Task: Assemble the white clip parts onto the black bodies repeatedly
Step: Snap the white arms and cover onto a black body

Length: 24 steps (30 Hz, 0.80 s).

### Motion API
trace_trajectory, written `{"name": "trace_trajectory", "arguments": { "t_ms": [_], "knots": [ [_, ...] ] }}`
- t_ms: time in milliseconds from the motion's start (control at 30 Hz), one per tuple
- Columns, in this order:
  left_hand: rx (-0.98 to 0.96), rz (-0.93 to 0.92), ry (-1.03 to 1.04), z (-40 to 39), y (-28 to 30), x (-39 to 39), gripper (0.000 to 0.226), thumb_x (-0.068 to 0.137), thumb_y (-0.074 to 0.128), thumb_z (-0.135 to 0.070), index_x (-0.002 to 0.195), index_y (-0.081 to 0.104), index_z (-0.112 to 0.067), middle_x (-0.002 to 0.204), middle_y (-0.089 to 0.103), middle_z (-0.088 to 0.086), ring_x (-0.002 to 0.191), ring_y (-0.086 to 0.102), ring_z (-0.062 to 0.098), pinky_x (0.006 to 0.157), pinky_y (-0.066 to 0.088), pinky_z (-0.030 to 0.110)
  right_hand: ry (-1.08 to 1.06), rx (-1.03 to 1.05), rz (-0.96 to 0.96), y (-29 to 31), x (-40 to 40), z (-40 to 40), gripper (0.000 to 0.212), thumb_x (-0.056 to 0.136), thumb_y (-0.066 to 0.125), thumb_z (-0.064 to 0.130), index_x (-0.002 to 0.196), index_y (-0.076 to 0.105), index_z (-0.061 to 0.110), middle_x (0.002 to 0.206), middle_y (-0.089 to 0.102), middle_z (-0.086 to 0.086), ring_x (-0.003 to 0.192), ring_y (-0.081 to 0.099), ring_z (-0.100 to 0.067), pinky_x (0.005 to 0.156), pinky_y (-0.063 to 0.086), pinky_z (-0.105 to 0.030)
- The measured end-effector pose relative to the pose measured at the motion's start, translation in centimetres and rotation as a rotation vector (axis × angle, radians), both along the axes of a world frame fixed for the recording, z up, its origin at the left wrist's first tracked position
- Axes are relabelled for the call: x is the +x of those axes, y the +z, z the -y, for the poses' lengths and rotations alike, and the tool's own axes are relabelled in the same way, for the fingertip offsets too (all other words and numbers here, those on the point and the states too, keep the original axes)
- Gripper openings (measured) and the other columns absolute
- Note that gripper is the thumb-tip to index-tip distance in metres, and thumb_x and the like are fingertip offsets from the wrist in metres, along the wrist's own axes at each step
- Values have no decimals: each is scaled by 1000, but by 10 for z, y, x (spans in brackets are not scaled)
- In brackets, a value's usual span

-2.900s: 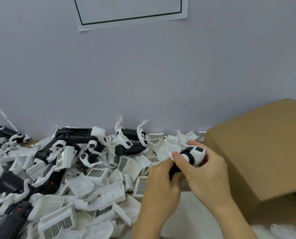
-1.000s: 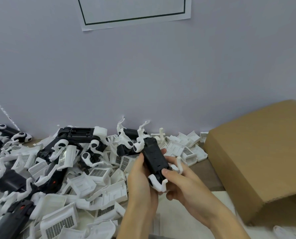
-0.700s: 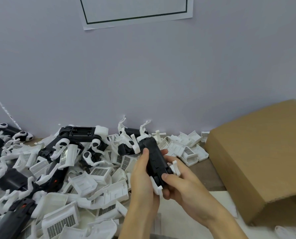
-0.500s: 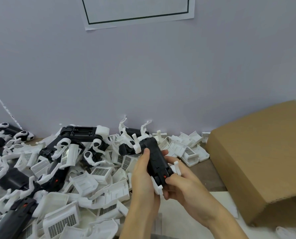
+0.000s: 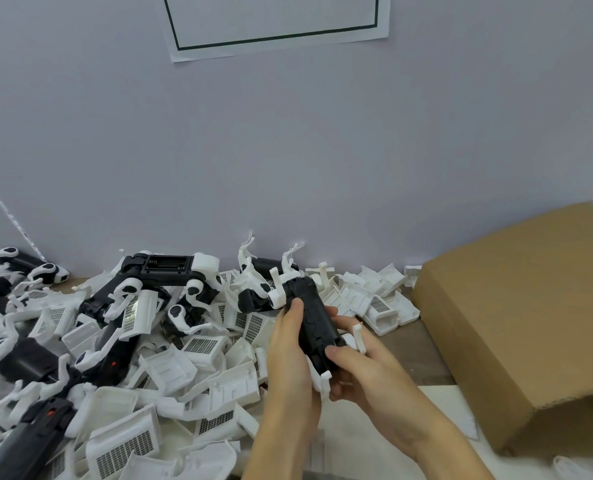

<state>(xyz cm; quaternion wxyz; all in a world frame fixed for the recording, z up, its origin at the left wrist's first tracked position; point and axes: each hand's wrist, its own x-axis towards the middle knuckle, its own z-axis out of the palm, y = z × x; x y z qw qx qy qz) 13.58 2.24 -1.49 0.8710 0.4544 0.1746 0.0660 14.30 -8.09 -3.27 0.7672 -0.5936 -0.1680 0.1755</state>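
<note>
A long black body [image 5: 314, 322] with white clip parts at its far end and near end is held above the table, pointing away from me. My left hand [image 5: 290, 355] grips its left side, thumb lying along the top. My right hand [image 5: 361, 372] holds the near end, its thumb pressing on the black body beside a white clip [image 5: 357, 337] that sticks up. A pile of loose white clip parts [image 5: 191, 372] and black bodies [image 5: 165, 268] covers the table to the left.
A brown cardboard box [image 5: 530, 327] stands at the right, close to my right hand. The grey wall rises right behind the pile, with a framed paper sheet [image 5: 274, 22] on it. More white parts [image 5: 378, 303] lie between the hands and the box.
The part in my hands was turned from a short white-ended view to lying lengthwise, and both hands moved left, away from the box. In the last second the hands barely shifted.
</note>
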Motion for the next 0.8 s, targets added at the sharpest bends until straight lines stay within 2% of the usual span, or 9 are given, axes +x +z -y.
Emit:
{"name": "trace_trajectory", "arguments": {
  "t_ms": [233, 367, 433, 667, 800],
  "knots": [
    [19, 28, 7, 2, -1, 1, 51, 99, 50, -42, 125, 64, 0, 118, 69, 27, 92, 62, 35, 58, 45, 34, 7, 0, 22, -2, 2, 2, 37, 74, 56, 19, 95, 71, 45, 67, 59, 4, 56, 48, -12, 61, 49, -26],
    [30, 31, 7, 0, -3, 1, 49, 100, 50, -43, 120, 67, -1, 104, 74, 18, 73, 66, 26, 50, 47, 30, 33, -11, 35, -4, 3, 3, 39, 73, 55, 20, 99, 70, 45, 74, 61, 3, 60, 49, -14, 65, 49, -27],
    [31, 28, 5, 0, -4, 1, 48, 100, 50, -43, 119, 67, -2, 103, 75, 16, 70, 66, 25, 47, 47, 29, 43, -18, 40, -5, 4, 4, 42, 72, 53, 19, 100, 70, 44, 77, 62, 2, 61, 49, -16, 65, 49, -28],
    [42, 36, 0, 0, -3, 1, 51, 99, 50, -43, 123, 64, -1, 120, 68, 27, 91, 65, 37, 63, 49, 37, 23, -50, 40, -3, 3, 3, 45, 73, 52, 20, 102, 69, 50, 70, 57, 6, 60, 46, -13, 65, 48, -27],
    [52, 49, -3, 0, -5, 3, 54, 97, 51, -45, 125, 63, 0, 112, 69, 26, 91, 63, 36, 73, 49, 42, -1, -91, 41, -2, 2, 1, 44, 73, 52, 23, 98, 66, 56, 66, 53, 7, 58, 45, -11, 63, 47, -27]
  ]
}}
